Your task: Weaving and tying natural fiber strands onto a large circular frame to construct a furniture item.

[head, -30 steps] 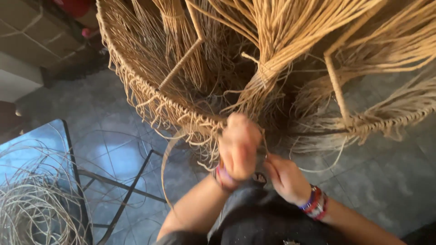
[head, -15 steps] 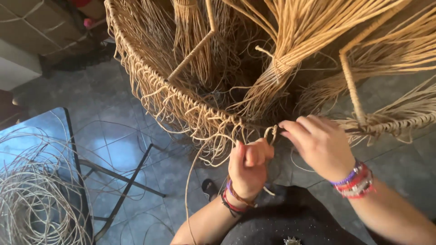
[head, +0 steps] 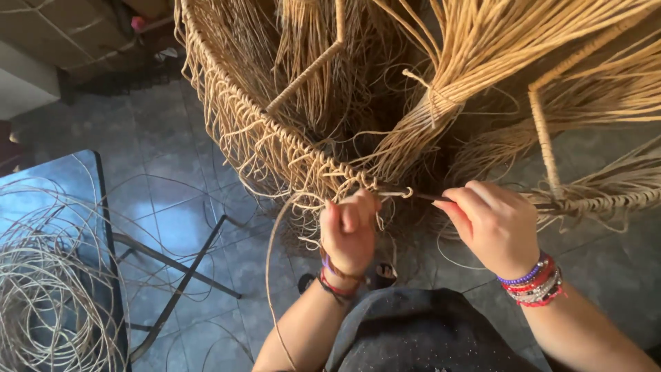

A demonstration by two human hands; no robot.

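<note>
Head view: L hand (head: 350, 231) pinching tan strand (head: 275, 241), R hand (head: 496, 224) fingers round dark rim (head: 430, 197) of woven frame (head: 261, 138)

Woven rim (head: 275, 138): a curved hoop bound in tan cane, running from the upper left down to the centre, its wrapping tight, with many loose ends hanging below.
Bare rim section (head: 430, 197): a thin dark rod between the two hands, still unwrapped.
Loose strand (head: 272, 262): one long pale cane, looping down from the wrapped edge in a wide arc over the tiled floor.
Strand bundle (head: 475, 69): tan canes tied together, fanning up and right above the rim.
</note>
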